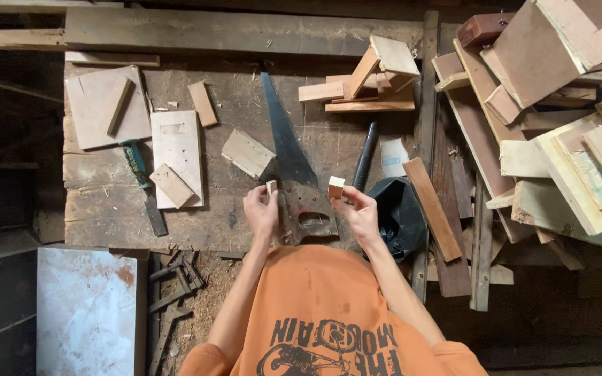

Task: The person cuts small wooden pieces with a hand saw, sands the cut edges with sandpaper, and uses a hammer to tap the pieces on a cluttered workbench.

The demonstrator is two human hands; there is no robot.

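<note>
I held both bare forearms out ahead, elbows bent. My left hand [261,212] and right hand [358,211] were raised side by side, apart, fingers curled in a pinch.

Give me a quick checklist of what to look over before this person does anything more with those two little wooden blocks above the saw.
1. Left hand grips its small wood block by the fingers: ok.
2. Right hand grips the other small block: ok.
3. Blocks apart, not touching: ok.
4. Handsaw lies flat on the workbench, its handle between the hands, untouched: ok.
5. Saw teeth clear of the fingers: cannot tell, the edge is too small to see.
6. Scrap pile behind the saw stable: cannot tell; one piece leans tilted.
</note>
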